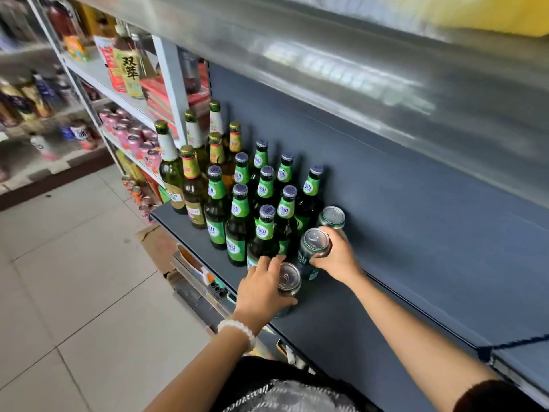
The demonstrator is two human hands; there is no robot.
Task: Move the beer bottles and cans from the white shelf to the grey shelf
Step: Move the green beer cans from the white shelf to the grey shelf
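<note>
Two cans go down at once on the grey shelf (386, 263) beside the green bottles (240, 209), my left hand (263, 292) grasping the front can (289, 282), my right hand (338, 257) the middle can (315, 248); next, I judge, release both upright.

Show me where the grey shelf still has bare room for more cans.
Free: the grey shelf right of the right hand and its can, back to the rear panel; also the front strip. Crowded: the left end, packed with green bottles and brown bottles.
</note>
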